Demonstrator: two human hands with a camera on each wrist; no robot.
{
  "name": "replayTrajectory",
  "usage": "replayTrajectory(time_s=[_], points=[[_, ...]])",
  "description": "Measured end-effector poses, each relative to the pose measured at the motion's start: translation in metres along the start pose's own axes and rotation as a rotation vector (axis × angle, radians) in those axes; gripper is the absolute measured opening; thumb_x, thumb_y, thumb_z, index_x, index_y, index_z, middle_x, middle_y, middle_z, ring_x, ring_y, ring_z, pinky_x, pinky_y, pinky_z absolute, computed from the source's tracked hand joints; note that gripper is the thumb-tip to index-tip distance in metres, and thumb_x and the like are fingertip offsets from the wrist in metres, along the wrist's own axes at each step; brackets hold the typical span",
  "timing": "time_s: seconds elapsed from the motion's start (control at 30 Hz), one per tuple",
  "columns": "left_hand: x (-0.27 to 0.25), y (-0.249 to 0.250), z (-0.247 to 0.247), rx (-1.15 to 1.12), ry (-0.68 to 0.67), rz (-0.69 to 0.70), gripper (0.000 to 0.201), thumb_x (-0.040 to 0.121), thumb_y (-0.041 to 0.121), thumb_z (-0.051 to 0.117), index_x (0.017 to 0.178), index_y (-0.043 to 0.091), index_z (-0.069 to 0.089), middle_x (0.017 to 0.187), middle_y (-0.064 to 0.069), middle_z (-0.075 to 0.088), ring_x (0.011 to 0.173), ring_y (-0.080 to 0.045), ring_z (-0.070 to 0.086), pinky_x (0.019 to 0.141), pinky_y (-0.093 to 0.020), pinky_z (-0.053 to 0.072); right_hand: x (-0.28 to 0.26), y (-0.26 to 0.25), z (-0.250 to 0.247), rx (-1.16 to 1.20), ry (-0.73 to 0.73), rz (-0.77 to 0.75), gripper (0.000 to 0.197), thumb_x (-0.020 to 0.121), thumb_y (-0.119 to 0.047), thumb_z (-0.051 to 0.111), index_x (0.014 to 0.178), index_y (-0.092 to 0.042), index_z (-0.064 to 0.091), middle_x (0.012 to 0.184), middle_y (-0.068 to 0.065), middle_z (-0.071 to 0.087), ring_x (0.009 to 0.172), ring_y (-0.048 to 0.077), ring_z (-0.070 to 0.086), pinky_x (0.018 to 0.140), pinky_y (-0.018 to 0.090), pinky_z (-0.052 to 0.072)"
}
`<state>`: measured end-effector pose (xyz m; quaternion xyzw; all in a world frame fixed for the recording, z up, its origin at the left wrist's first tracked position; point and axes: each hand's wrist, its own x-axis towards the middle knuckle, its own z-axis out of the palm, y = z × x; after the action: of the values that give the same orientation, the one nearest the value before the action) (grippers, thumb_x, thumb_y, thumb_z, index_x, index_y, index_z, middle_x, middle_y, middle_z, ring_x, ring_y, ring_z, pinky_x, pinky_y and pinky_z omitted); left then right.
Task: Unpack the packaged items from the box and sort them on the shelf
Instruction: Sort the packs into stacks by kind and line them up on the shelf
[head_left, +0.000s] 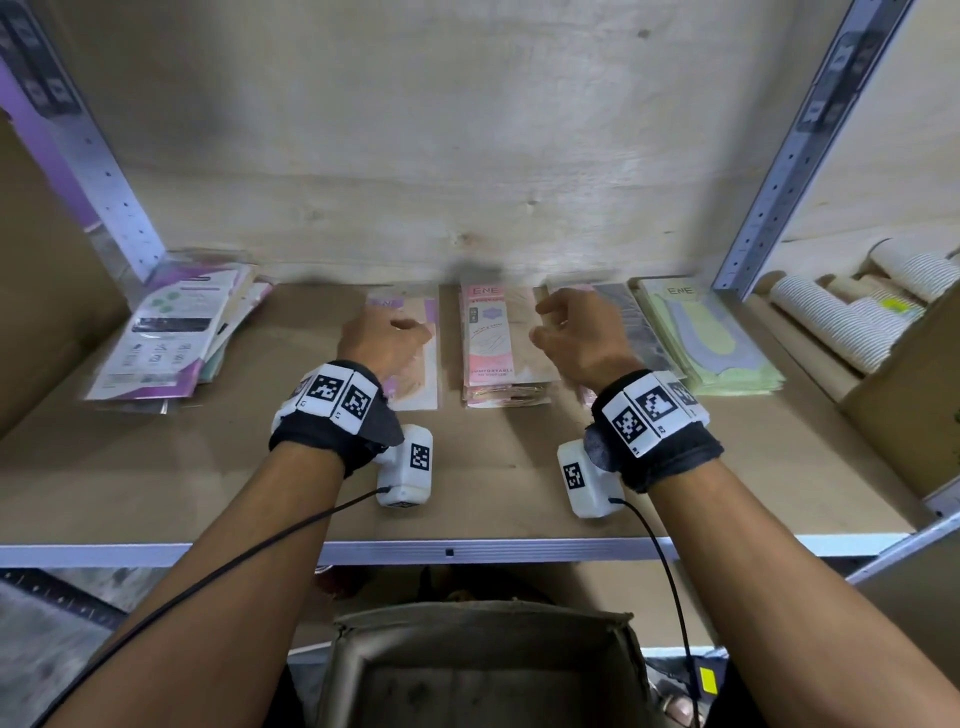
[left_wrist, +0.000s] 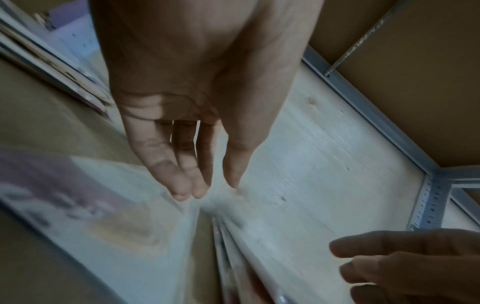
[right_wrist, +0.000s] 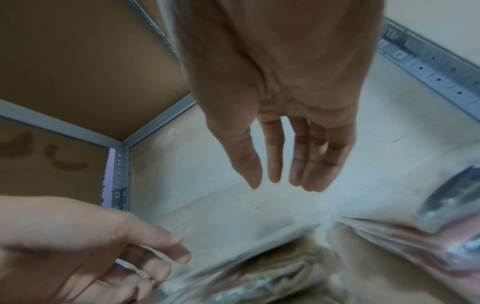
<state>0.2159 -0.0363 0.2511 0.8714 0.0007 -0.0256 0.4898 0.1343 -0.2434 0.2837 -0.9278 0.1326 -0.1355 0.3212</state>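
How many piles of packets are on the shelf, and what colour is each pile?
Purple-and-white pile: 1
Pale pile with a purple strip: 1
Pink pile: 1
Grey pile: 1
Green pile: 1
Total: 5 piles

A cardboard carton sits in the neighbouring bay at right, holding stacks of ribbed white paper cups lying on their sides beside brown cardboard tubes.
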Motion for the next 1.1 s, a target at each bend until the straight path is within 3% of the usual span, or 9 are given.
replayTrajectory(time_s=[0.17, 0.27, 0.3, 0.37, 0.47, 0.57, 0.67, 0.73, 1.1], points=[[0.002, -0.021, -0.039, 0.054, 0.068, -0.097, 0.014, 0.084, 0.032, 0.074, 0.079, 0.019, 0.072, 0.095, -0.007, 0.076, 0.091, -0.027, 0.072, 0.089, -0.038, 0.058, -0.019, -0.025, 0.014, 0.274, -0.08, -0.112, 0.02, 0.088, -0.013, 0.068, 0.108, -0.015, 0.072, 0.101, -0.001, 0.071, 0.092, 0.014, 0.068, 0.089, 0.031, 0.056], [0.0, -0.032, -0.054, 0.003, -0.022, -0.176, 0.024, 0.086, 0.027, 0.072, 0.098, 0.007, 0.073, 0.076, -0.006, 0.067, 0.064, -0.025, 0.061, 0.066, -0.035, 0.056, -0.033, -0.035, 0.034, 0.444, -0.295, -0.061, 0.021, 0.09, -0.008, 0.064, 0.111, -0.01, 0.07, 0.095, 0.001, 0.069, 0.084, 0.019, 0.066, 0.09, 0.046, 0.057], [-0.001, -0.034, -0.058, -0.016, -0.067, -0.211, 0.026, 0.087, 0.026, 0.071, 0.101, 0.004, 0.071, 0.066, -0.005, 0.058, 0.054, -0.023, 0.05, 0.055, -0.03, 0.048, -0.037, -0.037, 0.041, 0.45, -0.355, -0.056, 0.023, 0.09, -0.008, 0.063, 0.112, -0.01, 0.069, 0.096, 0.002, 0.068, 0.084, 0.02, 0.065, 0.09, 0.046, 0.057], [-0.005, -0.037, -0.063, -0.037, -0.127, -0.265, 0.025, 0.09, 0.027, 0.069, 0.103, 0.005, 0.066, 0.063, -0.003, 0.047, 0.05, -0.018, 0.039, 0.05, -0.024, 0.036, -0.042, -0.039, 0.054, 0.374, -0.421, -0.081, 0.025, 0.09, -0.012, 0.064, 0.115, -0.015, 0.068, 0.102, 0.001, 0.067, 0.092, 0.017, 0.064, 0.095, 0.037, 0.054], [-0.009, -0.038, -0.064, -0.101, -0.187, -0.315, 0.021, 0.094, 0.03, 0.064, 0.092, 0.01, 0.063, 0.08, -0.007, 0.052, 0.062, -0.016, 0.046, 0.055, -0.026, 0.042, -0.047, -0.045, 0.065, 0.22, -0.475, -0.108, 0.035, 0.092, -0.021, 0.064, 0.126, -0.021, 0.063, 0.122, -0.001, 0.063, 0.115, 0.014, 0.059, 0.101, 0.026, 0.046], [-0.01, -0.04, -0.062, -0.146, -0.209, -0.328, 0.022, 0.097, 0.031, 0.06, 0.081, 0.015, 0.06, 0.082, -0.005, 0.055, 0.07, -0.015, 0.052, 0.059, -0.021, 0.046, -0.05, -0.052, 0.071, 0.149, -0.549, -0.104, 0.044, 0.094, -0.024, 0.061, 0.137, -0.024, 0.053, 0.143, 0.003, 0.052, 0.131, 0.02, 0.05, 0.107, 0.029, 0.041], [-0.01, -0.041, -0.061, -0.159, -0.194, -0.303, 0.026, 0.097, 0.031, 0.06, 0.109, 0.009, 0.067, 0.106, -0.009, 0.068, 0.097, -0.02, 0.067, 0.075, -0.026, 0.055, -0.052, -0.055, 0.076, 0.117, -0.548, -0.088, 0.048, 0.096, -0.025, 0.059, 0.143, -0.024, 0.047, 0.15, 0.004, 0.046, 0.137, 0.025, 0.044, 0.11, 0.033, 0.039], [-0.011, -0.04, -0.061, -0.171, -0.195, -0.297, 0.035, 0.098, 0.03, 0.06, 0.123, 0.006, 0.064, 0.117, -0.012, 0.07, 0.103, -0.021, 0.069, 0.079, -0.027, 0.058, -0.053, -0.056, 0.078, 0.119, -0.531, -0.099, 0.049, 0.096, -0.024, 0.058, 0.144, -0.024, 0.045, 0.149, 0.003, 0.046, 0.137, 0.024, 0.044, 0.11, 0.032, 0.038], [-0.011, -0.038, -0.063, -0.216, -0.162, -0.275, 0.037, 0.099, 0.028, 0.058, 0.129, 0.005, 0.061, 0.123, -0.014, 0.068, 0.11, -0.022, 0.068, 0.088, -0.028, 0.056, -0.049, -0.057, 0.082, 0.182, -0.505, -0.107, 0.051, 0.094, -0.026, 0.06, 0.143, -0.026, 0.044, 0.148, 0.003, 0.046, 0.135, 0.025, 0.046, 0.108, 0.035, 0.042]])
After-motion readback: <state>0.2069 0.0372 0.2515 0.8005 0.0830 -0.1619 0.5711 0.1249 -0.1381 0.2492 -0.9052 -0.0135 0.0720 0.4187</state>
